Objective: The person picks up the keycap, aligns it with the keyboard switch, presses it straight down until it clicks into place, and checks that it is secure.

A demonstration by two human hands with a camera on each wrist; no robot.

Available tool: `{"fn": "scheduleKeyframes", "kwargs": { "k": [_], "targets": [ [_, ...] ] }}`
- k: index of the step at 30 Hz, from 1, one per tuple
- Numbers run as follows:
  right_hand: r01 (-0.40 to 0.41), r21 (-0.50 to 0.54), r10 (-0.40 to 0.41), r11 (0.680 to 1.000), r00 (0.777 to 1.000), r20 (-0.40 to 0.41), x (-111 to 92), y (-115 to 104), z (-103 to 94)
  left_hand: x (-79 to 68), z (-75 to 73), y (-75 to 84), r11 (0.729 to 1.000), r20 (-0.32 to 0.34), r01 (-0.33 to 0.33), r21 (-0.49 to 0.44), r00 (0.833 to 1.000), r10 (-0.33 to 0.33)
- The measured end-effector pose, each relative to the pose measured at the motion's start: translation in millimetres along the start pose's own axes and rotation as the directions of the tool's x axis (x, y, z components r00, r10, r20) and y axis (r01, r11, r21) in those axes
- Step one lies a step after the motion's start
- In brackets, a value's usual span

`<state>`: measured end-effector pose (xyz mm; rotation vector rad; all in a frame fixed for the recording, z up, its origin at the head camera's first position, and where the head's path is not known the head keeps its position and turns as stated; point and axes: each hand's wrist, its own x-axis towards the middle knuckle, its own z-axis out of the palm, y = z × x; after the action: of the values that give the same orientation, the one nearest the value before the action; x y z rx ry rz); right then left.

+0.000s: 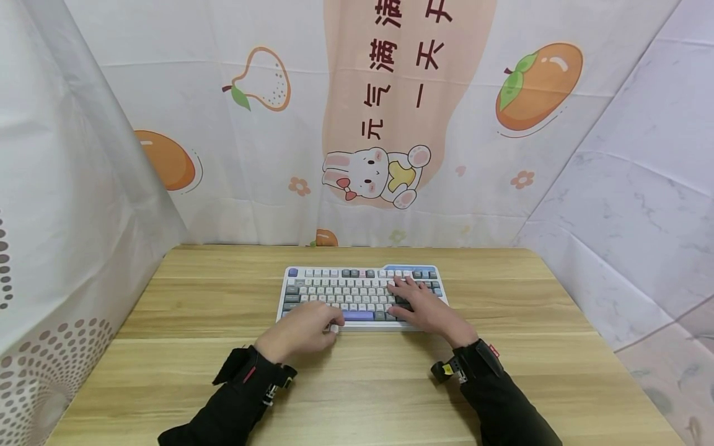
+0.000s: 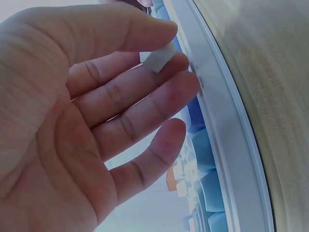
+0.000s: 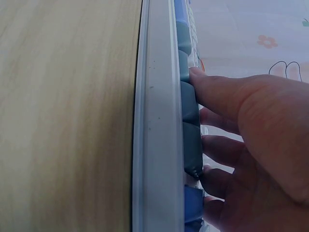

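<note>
A white keyboard (image 1: 357,300) with white, grey and purple keys lies flat on the table. My left hand (image 1: 301,330) hovers over its front left corner, palm turned inward. Between thumb and fingers it pinches a small white block (image 2: 158,58), about as big as a keycap. The other fingers of that hand extend loosely past the keyboard's front edge (image 2: 229,111). My right hand (image 1: 426,308) rests with fingers spread on the keys at the right side. In the right wrist view its thumb (image 3: 212,89) lies by the dark grey keys (image 3: 190,104) of the front row.
The wooden table (image 1: 368,396) carries the keyboard near its back half. Behind it hangs a white cloth (image 1: 251,161) printed with fruit and a rabbit. More cloth (image 1: 72,186) drapes along the left side, and a marbled sheet (image 1: 636,204) along the right.
</note>
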<state>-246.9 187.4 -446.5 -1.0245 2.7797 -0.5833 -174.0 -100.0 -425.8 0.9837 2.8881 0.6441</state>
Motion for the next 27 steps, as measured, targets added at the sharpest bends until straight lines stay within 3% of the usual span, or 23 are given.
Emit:
{"fn": "scheduleKeyframes", "kwargs": {
  "k": [5,16,27],
  "targets": [
    [-0.003,-0.003,0.003,1.0,1.0,0.005,0,0,-0.4,-1.1,-0.3,-3.7,0.999,-0.043,-0.02,0.03,0.999,0.022],
    [0.002,0.006,-0.002,1.0,1.0,0.009,-1,-1,-1.2,-3.5,-4.9,-19.8,0.999,-0.13,0.015,0.05,0.991,-0.009],
    [0.017,0.018,-0.017,1.0,1.0,0.001,-1,-1,-0.2,-5.5,-16.8,-38.4,0.991,-0.15,0.13,-0.014,0.98,-0.131]
  ]
}}
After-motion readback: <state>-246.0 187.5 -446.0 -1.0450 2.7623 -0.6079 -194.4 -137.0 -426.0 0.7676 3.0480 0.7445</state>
